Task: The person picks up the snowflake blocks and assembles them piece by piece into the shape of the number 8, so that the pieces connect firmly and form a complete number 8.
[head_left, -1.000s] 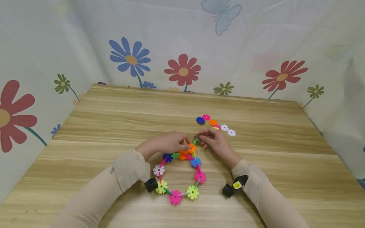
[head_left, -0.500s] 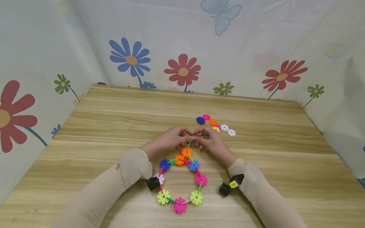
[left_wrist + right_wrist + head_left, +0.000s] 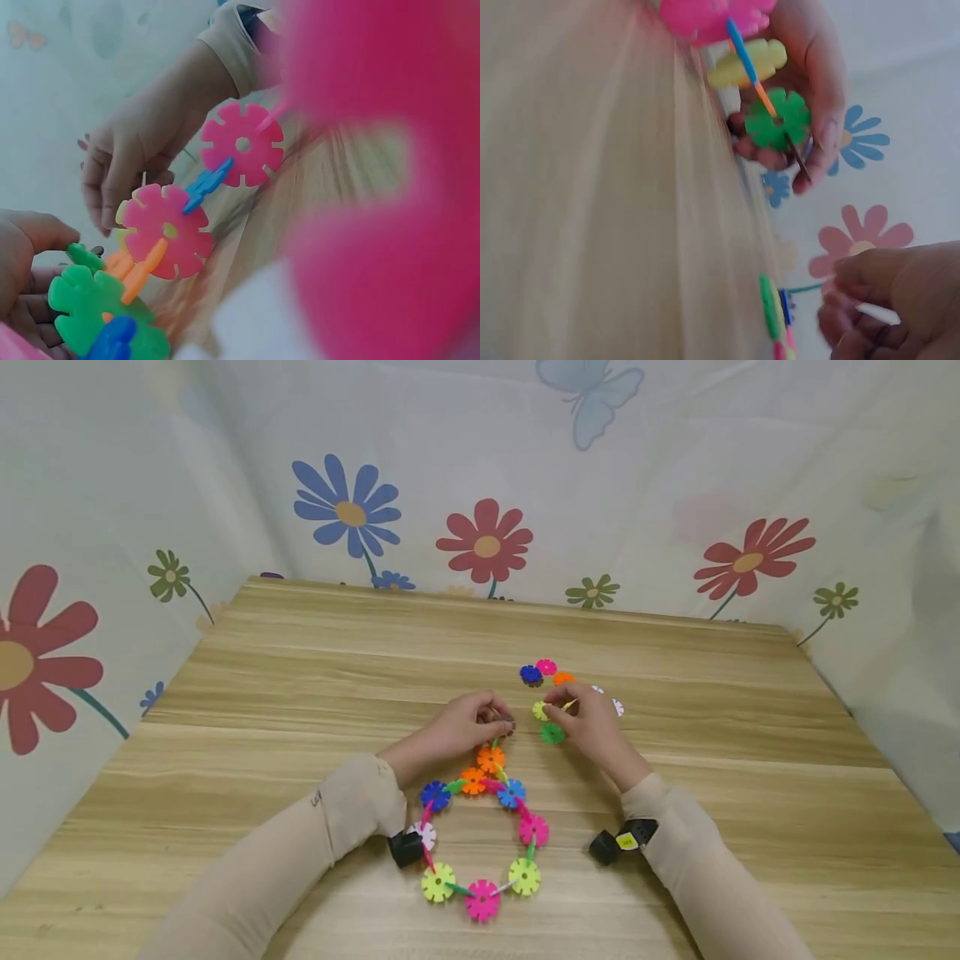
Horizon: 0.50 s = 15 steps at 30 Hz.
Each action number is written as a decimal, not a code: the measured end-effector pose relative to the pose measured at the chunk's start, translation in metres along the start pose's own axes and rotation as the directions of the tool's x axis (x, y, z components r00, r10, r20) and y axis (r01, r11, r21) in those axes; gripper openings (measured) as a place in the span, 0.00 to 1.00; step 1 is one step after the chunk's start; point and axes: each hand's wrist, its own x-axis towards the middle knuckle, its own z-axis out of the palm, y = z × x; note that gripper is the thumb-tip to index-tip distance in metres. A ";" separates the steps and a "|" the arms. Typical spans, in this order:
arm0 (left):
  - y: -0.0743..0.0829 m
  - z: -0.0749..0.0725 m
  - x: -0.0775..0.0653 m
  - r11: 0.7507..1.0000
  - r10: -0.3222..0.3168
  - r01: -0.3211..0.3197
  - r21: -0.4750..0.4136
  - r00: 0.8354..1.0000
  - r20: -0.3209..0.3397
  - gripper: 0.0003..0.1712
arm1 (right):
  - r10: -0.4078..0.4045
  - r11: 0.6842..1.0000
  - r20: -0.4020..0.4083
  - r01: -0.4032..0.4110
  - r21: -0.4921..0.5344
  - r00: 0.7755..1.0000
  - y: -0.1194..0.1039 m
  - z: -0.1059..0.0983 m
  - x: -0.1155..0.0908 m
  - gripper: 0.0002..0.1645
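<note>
A ring of notched plastic snowflake discs, with a pink disc (image 3: 482, 901) at its near end, lies before me in the head view. From its far side a short tail rises through an orange disc (image 3: 491, 760) to a green one. My left hand (image 3: 468, 724) pinches the brown disc (image 3: 799, 159) slotted into that green disc (image 3: 780, 120). My right hand (image 3: 596, 727) reaches over the loose discs, fingers bent, thumb and forefinger apart. A loose yellow disc (image 3: 540, 711) and green disc (image 3: 552, 732) lie by its fingertips. In the right wrist view nothing shows in its grasp.
Loose blue (image 3: 531, 674), pink (image 3: 547, 667) and orange (image 3: 564, 678) discs lie beyond my right hand; white ones are partly hidden behind it. Black cameras hang at both wrists, the left one (image 3: 407, 848) overlapping the ring. A flowered cloth (image 3: 637, 510) stands behind the wooden table (image 3: 337, 635).
My right hand has left the brown disc and moved right to the loose discs, uncovering a yellow and a green one. My left hand has gone from the orange disc to the brown one.
</note>
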 end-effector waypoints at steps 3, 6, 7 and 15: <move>-0.001 0.002 -0.001 1.000 -0.007 0.006 -0.028 1.000 -0.015 0.11 | 0.039 0.989 0.049 -0.032 -0.144 0.998 0.003 -0.010 -0.002 0.10; -0.004 0.003 -0.002 0.998 -0.016 0.014 -0.062 1.000 -0.017 0.13 | 0.059 0.974 0.119 -0.031 -0.223 0.991 0.006 -0.013 -0.003 0.13; -0.004 0.003 -0.001 0.998 -0.018 0.017 -0.068 1.000 -0.016 0.13 | 0.060 0.971 0.137 -0.026 -0.236 0.989 0.006 -0.013 -0.003 0.14; -0.005 0.002 0.000 0.994 -0.043 0.041 -0.097 0.999 -0.026 0.10 | 0.037 0.975 0.224 0.014 -0.223 0.974 0.005 -0.013 -0.004 0.17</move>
